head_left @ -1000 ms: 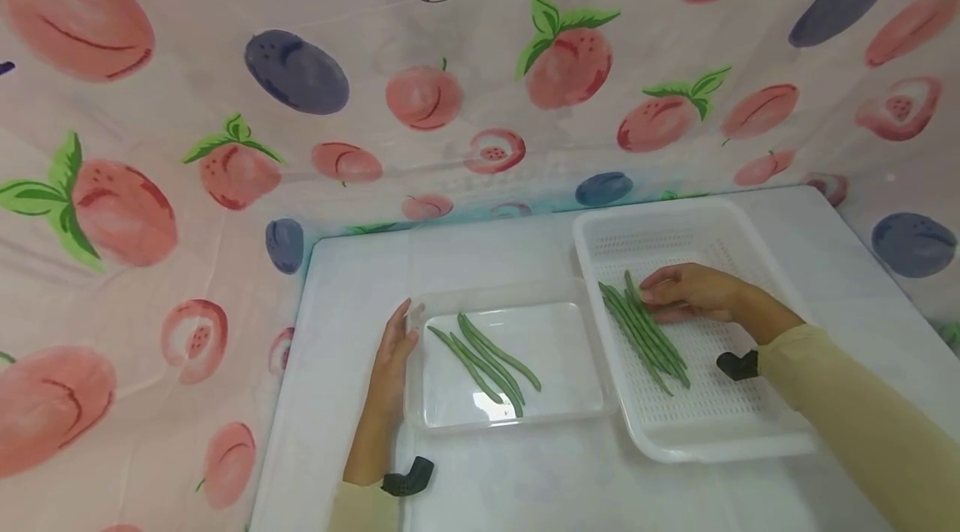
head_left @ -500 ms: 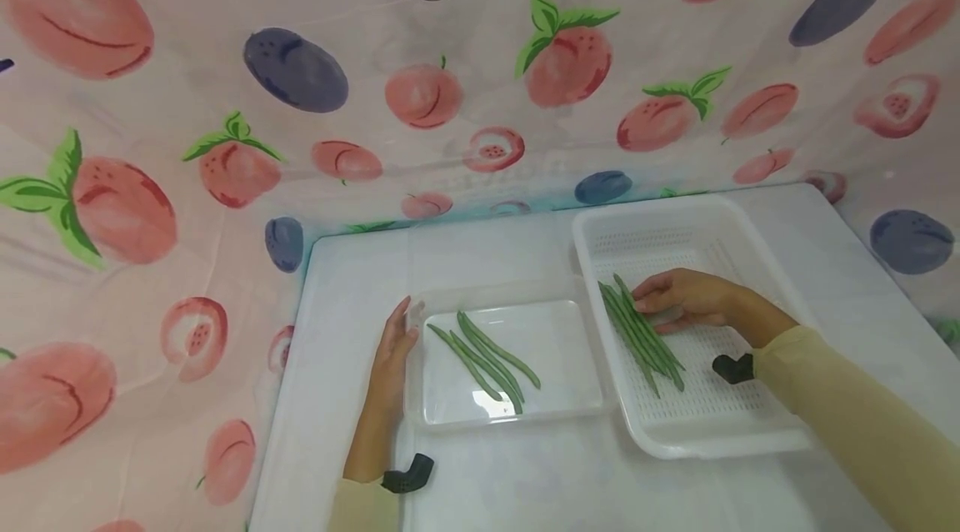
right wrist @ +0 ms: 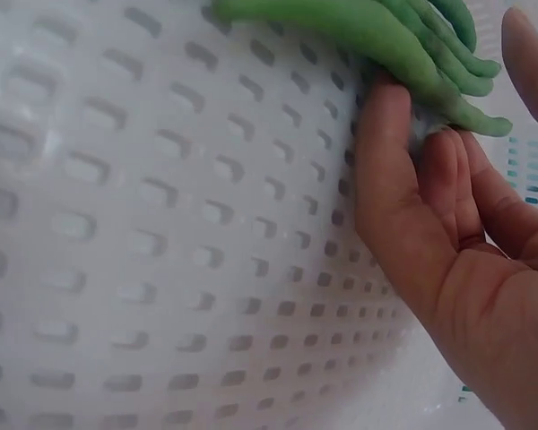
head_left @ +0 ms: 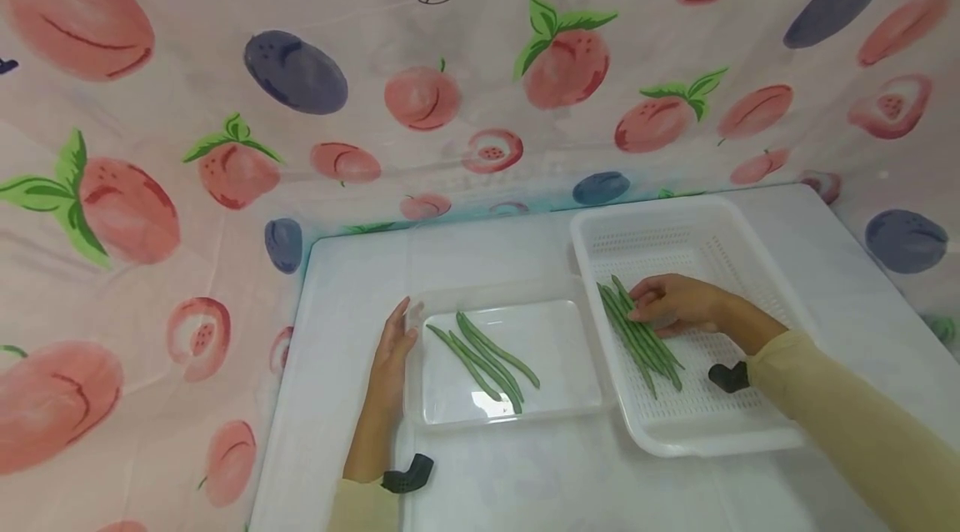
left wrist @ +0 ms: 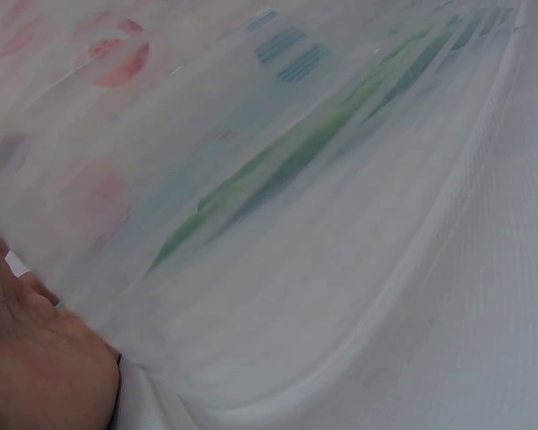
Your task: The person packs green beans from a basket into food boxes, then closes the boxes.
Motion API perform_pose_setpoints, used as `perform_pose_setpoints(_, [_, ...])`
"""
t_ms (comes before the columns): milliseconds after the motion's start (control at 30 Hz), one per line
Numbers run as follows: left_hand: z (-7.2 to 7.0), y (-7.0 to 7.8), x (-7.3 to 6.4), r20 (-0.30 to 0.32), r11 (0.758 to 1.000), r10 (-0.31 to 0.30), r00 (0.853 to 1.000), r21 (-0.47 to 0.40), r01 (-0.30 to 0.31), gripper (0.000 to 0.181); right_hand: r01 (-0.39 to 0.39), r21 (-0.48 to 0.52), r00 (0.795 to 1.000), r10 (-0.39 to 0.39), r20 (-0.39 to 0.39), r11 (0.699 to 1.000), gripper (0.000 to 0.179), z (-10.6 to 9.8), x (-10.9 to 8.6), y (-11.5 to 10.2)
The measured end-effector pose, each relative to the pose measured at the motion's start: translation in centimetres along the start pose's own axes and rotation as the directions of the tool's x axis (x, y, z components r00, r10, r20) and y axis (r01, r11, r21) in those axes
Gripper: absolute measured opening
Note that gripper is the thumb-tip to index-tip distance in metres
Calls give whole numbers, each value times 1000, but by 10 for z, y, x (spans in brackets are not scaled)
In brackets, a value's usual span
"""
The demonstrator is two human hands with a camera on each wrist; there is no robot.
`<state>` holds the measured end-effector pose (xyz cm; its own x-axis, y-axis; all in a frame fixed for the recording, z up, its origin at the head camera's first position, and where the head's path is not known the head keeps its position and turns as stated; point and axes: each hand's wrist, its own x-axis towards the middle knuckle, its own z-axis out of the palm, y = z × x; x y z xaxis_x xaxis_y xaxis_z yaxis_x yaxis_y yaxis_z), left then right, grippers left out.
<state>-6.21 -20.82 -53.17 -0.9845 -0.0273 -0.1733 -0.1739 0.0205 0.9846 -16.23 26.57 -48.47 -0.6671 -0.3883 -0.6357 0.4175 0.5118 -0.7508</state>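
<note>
In the head view, my right hand (head_left: 678, 303) reaches into a white perforated basket (head_left: 720, 447). Its fingertips touch a bundle of green beans (head_left: 647, 348) lying along the basket's left side. From the right wrist view, bean ends (right wrist: 439, 81) lie by the fingertips, and one finger (right wrist: 531, 67) stands apart from them; no pinch is visible. Fingers extended, my left hand (head_left: 390, 357) rests against the left wall of a clear plastic container (head_left: 517, 422). Several green beans (head_left: 480, 365) lie on that container's floor. The left wrist view shows the beans blurred through the wall.
Both containers stand side by side on a white table (head_left: 525, 482), their neighbouring walls close together. Behind and to the left hangs a pink fruit-print cloth (head_left: 330, 190). Small black wrist devices (head_left: 408, 475) sit at both cuffs.
My right hand has shifted slightly left and its fingertips now overlap the bundle. The beans in the basket have moved a little left. My left hand has stayed put.
</note>
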Motion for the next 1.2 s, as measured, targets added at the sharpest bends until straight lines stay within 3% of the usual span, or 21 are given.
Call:
perform_pose_setpoints(467, [-1,0,1,0,1000,-19,1000,4,19,49,33,-89,999,-34,-15,996,55,2,3,1])
perform_pose_setpoints(667, [0,2,-1,-4,999,-29,1000,17,29,48,35,-75,999,-36,-15,997,50,2,5,3])
perform_pose_setpoints(1200, [1,4,-4,-7,999,-29,1000,22,29,52,75,-148,997,-78,-18,986,49,4,2,-2])
